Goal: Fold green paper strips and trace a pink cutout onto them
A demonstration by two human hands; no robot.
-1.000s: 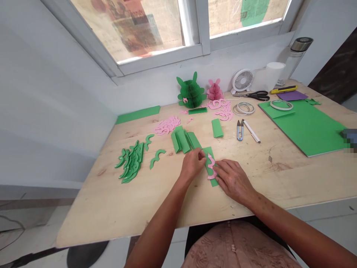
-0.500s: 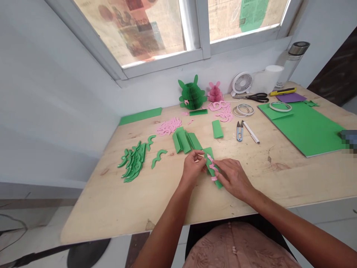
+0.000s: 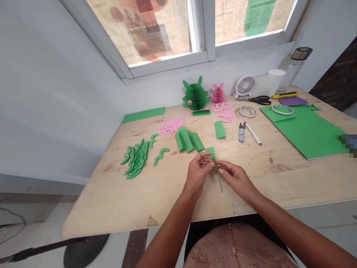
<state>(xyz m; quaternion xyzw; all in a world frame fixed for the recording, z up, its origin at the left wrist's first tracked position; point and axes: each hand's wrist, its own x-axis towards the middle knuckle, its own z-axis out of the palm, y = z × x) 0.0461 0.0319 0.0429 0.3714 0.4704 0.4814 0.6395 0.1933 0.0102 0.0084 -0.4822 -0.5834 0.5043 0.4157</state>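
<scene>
A folded green paper strip [image 3: 216,167] is lifted off the wooden table [image 3: 167,201] and seen nearly edge-on. My left hand [image 3: 198,174] pinches its left side and my right hand [image 3: 235,178] pinches its right side. The pink cut-out seen on it earlier is hidden from view. Just behind the hands lie more folded green strips [image 3: 188,139]. One further folded green piece [image 3: 219,129] lies apart to the right.
Green curved cut-outs [image 3: 136,160] lie at the left, pink cut-outs [image 3: 170,125] behind. Snips [image 3: 241,131], a pen [image 3: 252,133], tape rolls [image 3: 245,111], scissors [image 3: 260,99], a fan [image 3: 244,85] and green sheets [image 3: 304,128] are at the right. Green [image 3: 196,95] and pink [image 3: 218,93] honeycomb figures stand by the wall.
Both hands have lifted the green strip with the pink cut-out off the table and turned it on edge, so the pink piece no longer shows. The camera has tilted slightly.
</scene>
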